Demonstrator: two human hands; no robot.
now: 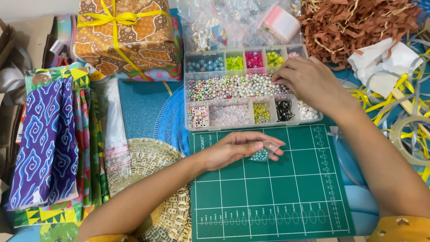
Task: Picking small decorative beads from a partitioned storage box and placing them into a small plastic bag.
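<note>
The clear hard-plastic compartment box (253, 120) is glossy, and the small round pearly beads (233, 86) in its long middle section have a smooth, shiny finish. The dark green cutting mat (286, 197) looks matt and rubbery. The small clear plastic pouch (267, 150) is thin, glossy film. The brown shredded paper (354, 27) looks crinkled and matt. The yellow ribbon (112, 19) on the brown batik-patterned wrapped parcel (127, 38) has a satin sheen.

The right hand (309, 83) covers part of the bead box (251, 89) at upper centre, its fingertips lost among the pearls. At the right edge, a tape roll (414, 139) is cut off; the small bag (264, 151) is too small to read clearly.
</note>
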